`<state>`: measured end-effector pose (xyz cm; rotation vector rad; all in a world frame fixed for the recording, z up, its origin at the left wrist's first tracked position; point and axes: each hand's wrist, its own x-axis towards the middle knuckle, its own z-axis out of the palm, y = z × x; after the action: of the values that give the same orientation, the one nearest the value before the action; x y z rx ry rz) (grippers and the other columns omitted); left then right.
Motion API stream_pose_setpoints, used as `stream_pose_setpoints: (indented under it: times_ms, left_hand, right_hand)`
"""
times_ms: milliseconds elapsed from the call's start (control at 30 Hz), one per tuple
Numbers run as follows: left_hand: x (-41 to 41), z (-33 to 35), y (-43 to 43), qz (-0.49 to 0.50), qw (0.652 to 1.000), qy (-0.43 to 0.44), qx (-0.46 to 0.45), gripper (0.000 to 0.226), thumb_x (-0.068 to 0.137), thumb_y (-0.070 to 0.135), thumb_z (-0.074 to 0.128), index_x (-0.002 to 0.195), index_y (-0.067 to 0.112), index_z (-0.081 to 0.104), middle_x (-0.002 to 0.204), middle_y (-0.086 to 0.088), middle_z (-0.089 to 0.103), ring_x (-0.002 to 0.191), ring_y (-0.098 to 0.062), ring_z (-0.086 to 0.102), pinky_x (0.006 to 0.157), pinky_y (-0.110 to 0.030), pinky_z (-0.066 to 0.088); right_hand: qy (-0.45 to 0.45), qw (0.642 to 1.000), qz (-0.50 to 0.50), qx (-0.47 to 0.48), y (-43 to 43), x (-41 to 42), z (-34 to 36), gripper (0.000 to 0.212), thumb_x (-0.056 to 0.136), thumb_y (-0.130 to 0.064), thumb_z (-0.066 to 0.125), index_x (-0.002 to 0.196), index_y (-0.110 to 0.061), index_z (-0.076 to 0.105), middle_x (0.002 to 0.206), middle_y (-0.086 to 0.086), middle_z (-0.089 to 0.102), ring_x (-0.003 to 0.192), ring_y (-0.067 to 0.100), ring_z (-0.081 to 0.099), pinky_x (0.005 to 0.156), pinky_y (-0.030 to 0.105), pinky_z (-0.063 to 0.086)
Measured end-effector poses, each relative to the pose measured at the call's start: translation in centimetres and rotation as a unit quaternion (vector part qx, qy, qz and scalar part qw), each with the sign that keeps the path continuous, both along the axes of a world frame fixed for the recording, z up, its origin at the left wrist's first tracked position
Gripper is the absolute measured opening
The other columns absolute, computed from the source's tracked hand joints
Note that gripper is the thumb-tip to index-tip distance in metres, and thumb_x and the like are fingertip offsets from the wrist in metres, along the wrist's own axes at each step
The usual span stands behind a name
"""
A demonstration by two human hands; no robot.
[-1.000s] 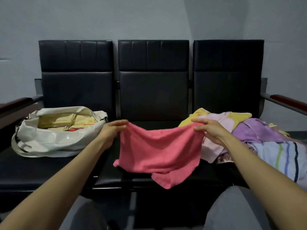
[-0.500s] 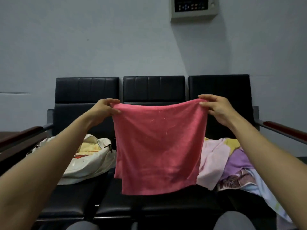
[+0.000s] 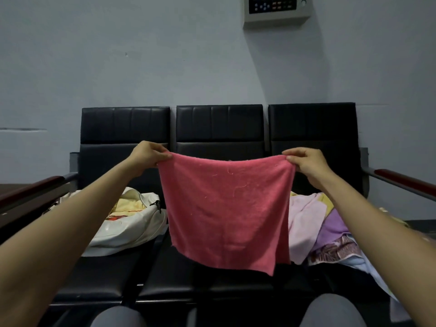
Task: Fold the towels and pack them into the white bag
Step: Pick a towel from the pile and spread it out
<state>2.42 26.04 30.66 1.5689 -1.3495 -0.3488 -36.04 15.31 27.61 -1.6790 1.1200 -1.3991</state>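
Fingers [image 3: 162, 155] of left hand [image 3: 147, 154]: pinched together on the top left corner of the pink towel [image 3: 226, 208]. Fingers [image 3: 292, 159] of right hand [image 3: 306, 161]: pinched on the top right corner.

Pink towel: held in the air, spread flat, top edge sagging slightly, lower edge hanging over the front edge of the middle seat.

Black three-seat row [image 3: 212, 284]: carries the rest.

White bag [image 3: 127, 232]: left seat, lying open, yellow towel [image 3: 127, 205] inside, partly hidden by the left forearm.

Pile of unfolded towels [image 3: 330, 227]: right seat; pale pink, purple, yellow and patterned pieces, spilling over the front edge.

Armrests [image 3: 405, 182]: one at each end of the row.

Control panel [image 3: 276, 8]: on the grey wall above the backrests.
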Motion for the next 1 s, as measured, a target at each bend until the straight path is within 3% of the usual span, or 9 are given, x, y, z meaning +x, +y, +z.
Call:
stream_pose_setpoints:
  times_ms: [100,200,333,400,567,733,833,900,1000]
  left_hand:
    - [-0.4,-0.2,0.5,-0.017,0.998,0.053,-0.019,0.008,0.089,0.008,0.064,0.096,0.005,0.067,0.083,-0.007,0.061,0.075,-0.012,0.057,0.055,-0.011,0.053]
    - [-0.3,-0.3,1.5,-0.030,0.995,0.094,-0.035,0.004,0.088,0.008,0.064,0.091,0.005,0.066,0.084,-0.007,0.061,0.078,-0.015,0.059,0.059,-0.014,0.056]
    - [-0.3,-0.9,2.6,-0.041,0.992,0.110,-0.055,0.011,0.084,0.000,0.066,0.095,0.004,0.067,0.088,-0.008,0.065,0.082,-0.015,0.062,0.061,-0.013,0.055]
    - [-0.3,-1.1,3.1,-0.026,0.993,0.088,-0.068,0.016,0.085,-0.001,0.065,0.100,0.003,0.067,0.088,-0.006,0.065,0.082,-0.014,0.062,0.061,-0.010,0.054]
    - [0.9,-1.0,3.4,0.004,0.995,-0.082,-0.059,0.014,0.093,0.013,0.059,0.105,0.010,0.066,0.091,-0.003,0.063,0.082,-0.009,0.058,0.064,-0.014,0.049]
    - [2.2,-0.6,-0.3,0.007,0.996,-0.088,-0.012,0.014,0.095,0.019,0.056,0.098,0.008,0.066,0.084,-0.004,0.061,0.075,-0.014,0.055,0.065,-0.020,0.044]
    - [3.2,-2.7,-5.1,0.053,0.988,-0.126,0.072,0.023,0.092,0.027,0.062,0.084,0.006,0.067,0.068,-0.005,0.056,0.065,-0.018,0.050,0.057,-0.028,0.039]
    - [4.1,-5.8,-8.9,0.071,0.988,-0.080,0.115,0.026,0.092,0.027,0.062,0.080,0.004,0.065,0.066,-0.008,0.053,0.057,-0.021,0.051,0.050,-0.025,0.044]
    - [5.1,-11.7,-14.0,0.070,0.981,0.093,0.153,0.021,0.096,0.015,0.057,0.083,-0.001,0.057,0.066,-0.014,0.056,0.045,-0.022,0.060,0.040,-0.027,0.053]
  right_hand:
    - [0.010,0.996,0.069,0.056,1.1,-0.4,0.6,0.040,0.081,0.008,0.069,0.119,0.001,0.062,0.103,0.011,0.064,0.095,0.018,0.061,0.079,0.022,0.051]
    - [0.126,0.990,0.057,0.028,1.6,-1.2,1.0,0.049,0.071,0.010,0.075,0.118,0.000,0.064,0.106,0.011,0.065,0.102,0.022,0.060,0.089,0.027,0.047]
    - [0.273,0.961,-0.002,-0.047,2.1,-0.9,1.3,0.031,0.080,0.000,0.072,0.109,-0.010,0.072,0.098,0.004,0.069,0.093,0.016,0.061,0.086,0.029,0.047]
    - [0.292,0.953,-0.014,-0.075,2.3,-0.7,1.6,0.019,0.085,-0.007,0.069,0.103,-0.011,0.074,0.091,0.001,0.068,0.090,0.015,0.061,0.082,0.029,0.046]
    - [0.248,0.964,0.030,-0.089,2.9,-1.2,2.7,0.005,0.089,-0.021,0.068,0.086,-0.018,0.071,0.081,-0.002,0.068,0.076,0.011,0.059,0.068,0.024,0.044]
    - [0.163,0.985,0.057,-0.002,-1.0,-0.3,1.7,0.009,0.091,-0.017,0.066,0.087,-0.009,0.066,0.053,0.001,0.051,0.044,0.006,0.042,0.041,0.017,0.030]
    - [0.127,0.986,0.053,0.094,-5.4,1.7,-0.9,0.009,0.093,-0.008,0.061,0.083,-0.007,0.060,0.058,0.007,0.053,0.036,0.005,0.050,0.034,0.016,0.037]
    - [0.096,0.978,0.069,0.172,-8.3,3.3,-3.8,0.014,0.094,-0.002,0.058,0.081,-0.006,0.056,0.065,0.012,0.056,0.039,0.009,0.060,0.037,0.018,0.047]
    - [0.063,0.967,0.070,0.238,-12.6,5.6,-9.2,0.015,0.095,0.000,0.054,0.081,-0.005,0.052,0.073,0.015,0.057,0.046,0.017,0.066,0.047,0.022,0.056]
